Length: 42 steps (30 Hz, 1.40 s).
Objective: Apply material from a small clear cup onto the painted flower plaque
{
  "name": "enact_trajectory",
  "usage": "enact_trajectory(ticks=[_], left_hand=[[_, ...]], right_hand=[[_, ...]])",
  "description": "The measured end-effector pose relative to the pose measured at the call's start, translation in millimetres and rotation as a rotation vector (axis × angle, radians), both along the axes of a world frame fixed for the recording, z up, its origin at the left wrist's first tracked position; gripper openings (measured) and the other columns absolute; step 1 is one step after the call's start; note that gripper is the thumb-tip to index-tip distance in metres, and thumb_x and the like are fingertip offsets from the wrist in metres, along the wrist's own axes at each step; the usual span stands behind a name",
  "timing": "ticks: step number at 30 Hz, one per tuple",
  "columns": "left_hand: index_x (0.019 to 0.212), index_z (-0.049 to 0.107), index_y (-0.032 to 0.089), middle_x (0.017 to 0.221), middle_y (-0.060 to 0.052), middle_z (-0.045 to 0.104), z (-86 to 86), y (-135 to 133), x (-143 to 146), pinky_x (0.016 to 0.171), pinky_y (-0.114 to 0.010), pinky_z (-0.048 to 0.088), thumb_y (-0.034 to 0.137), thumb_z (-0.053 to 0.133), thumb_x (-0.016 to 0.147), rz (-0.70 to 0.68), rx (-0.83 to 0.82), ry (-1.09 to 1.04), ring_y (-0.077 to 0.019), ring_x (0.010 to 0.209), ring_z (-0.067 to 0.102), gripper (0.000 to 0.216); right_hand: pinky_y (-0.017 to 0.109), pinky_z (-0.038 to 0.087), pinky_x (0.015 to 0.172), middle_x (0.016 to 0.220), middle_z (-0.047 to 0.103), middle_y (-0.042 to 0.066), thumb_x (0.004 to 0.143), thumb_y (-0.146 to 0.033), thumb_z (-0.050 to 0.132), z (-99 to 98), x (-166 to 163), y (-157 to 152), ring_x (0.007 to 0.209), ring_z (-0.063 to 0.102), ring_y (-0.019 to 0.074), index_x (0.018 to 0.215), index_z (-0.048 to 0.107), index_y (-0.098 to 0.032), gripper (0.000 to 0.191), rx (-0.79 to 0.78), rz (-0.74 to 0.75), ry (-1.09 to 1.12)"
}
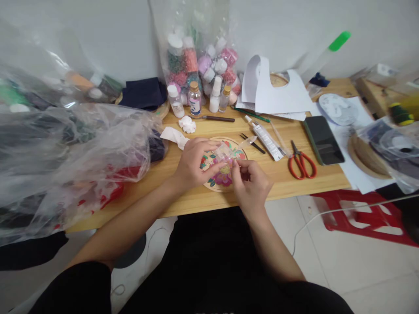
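A round embroidery hoop [240, 153] with a colourful flower design lies on the wooden table [281, 183] in front of me. My left hand [194, 163] and my right hand [250, 185] meet above it, both pinching a small clear plastic packet [225, 152]. What the packet contains is too small to make out. Black tweezers [252, 144] and a glue tube [266, 138] lie just right of the hoop.
Red scissors [301, 163] and a dark phone [322, 139] lie to the right. Small bottles [194, 99] and bagged bead jars [196, 61] stand at the back. Large crumpled plastic bags [65, 148] cover the left. White paper [278, 89] and a red stool [363, 218] are at right.
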<state>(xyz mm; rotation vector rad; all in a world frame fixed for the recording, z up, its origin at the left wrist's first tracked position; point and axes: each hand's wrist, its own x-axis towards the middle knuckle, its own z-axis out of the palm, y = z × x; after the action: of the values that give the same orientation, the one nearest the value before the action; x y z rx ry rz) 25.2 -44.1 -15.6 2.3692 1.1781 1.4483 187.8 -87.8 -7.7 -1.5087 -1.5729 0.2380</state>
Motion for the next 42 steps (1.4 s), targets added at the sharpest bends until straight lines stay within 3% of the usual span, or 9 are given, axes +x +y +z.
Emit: enact_trajectory(ticks=[8, 15, 29, 36, 42], left_hand=[[0.107, 0.052, 0.025, 0.106, -0.008, 0.073, -3.8, 1, 2, 0.082, -0.042, 0.054, 0.035, 0.072, 0.081, -0.041, 0.072, -0.078, -0.0225, 0.099, 0.069, 0.035], [0.105, 0.051, 0.025, 0.107, -0.007, 0.074, -3.2, 1, 1, 0.084, -0.042, 0.054, 0.039, 0.07, 0.082, -0.031, 0.013, -0.056, -0.022, 0.1, 0.069, 0.033], [0.106, 0.052, 0.023, 0.104, -0.008, 0.074, -3.2, 3, 0, 0.083, -0.039, 0.055, 0.031, 0.076, 0.077, -0.035, 0.077, -0.049, -0.0217, 0.097, 0.069, 0.038], [0.106, 0.051, 0.023, 0.106, -0.006, 0.072, -4.7, 4, -1, 0.087, -0.041, 0.052, 0.038, 0.071, 0.082, 0.0, 0.007, -0.04, -0.0217, 0.1, 0.068, 0.035], [0.106, 0.052, 0.024, 0.105, -0.006, 0.072, -4.3, 4, -2, 0.086, -0.04, 0.051, 0.034, 0.071, 0.081, -0.015, 0.018, -0.059, -0.0222, 0.098, 0.067, 0.034]], right_hand=[[0.022, 0.039, 0.047, 0.053, 0.059, -0.003, 0.088, -0.03, 0.058, 3.5, -3, 0, 0.044, 0.048, 0.0084, 0.075, 0.065, -0.018, 0.019, 0.018, 0.031, -0.034], [0.021, 0.038, 0.047, 0.051, 0.057, -0.004, 0.087, -0.029, 0.057, 5.0, -2, -2, 0.043, 0.047, 0.0081, 0.073, 0.065, -0.019, 0.019, -0.013, 0.055, -0.052], [0.02, 0.04, 0.047, 0.055, 0.061, -0.004, 0.086, -0.024, 0.061, 6.6, 4, -12, 0.045, 0.05, 0.0072, 0.078, 0.066, -0.018, 0.012, -0.014, 0.058, 0.066], [0.019, 0.036, 0.043, 0.05, 0.058, -0.005, 0.084, -0.027, 0.063, 2.6, 22, -20, 0.041, 0.048, 0.0069, 0.072, 0.067, -0.017, 0.016, -0.045, 0.027, -0.036], [0.02, 0.035, 0.043, 0.048, 0.055, -0.005, 0.084, -0.032, 0.061, -3.9, 29, -23, 0.04, 0.045, 0.0071, 0.07, 0.067, -0.017, 0.022, -0.118, 0.029, -0.14]])
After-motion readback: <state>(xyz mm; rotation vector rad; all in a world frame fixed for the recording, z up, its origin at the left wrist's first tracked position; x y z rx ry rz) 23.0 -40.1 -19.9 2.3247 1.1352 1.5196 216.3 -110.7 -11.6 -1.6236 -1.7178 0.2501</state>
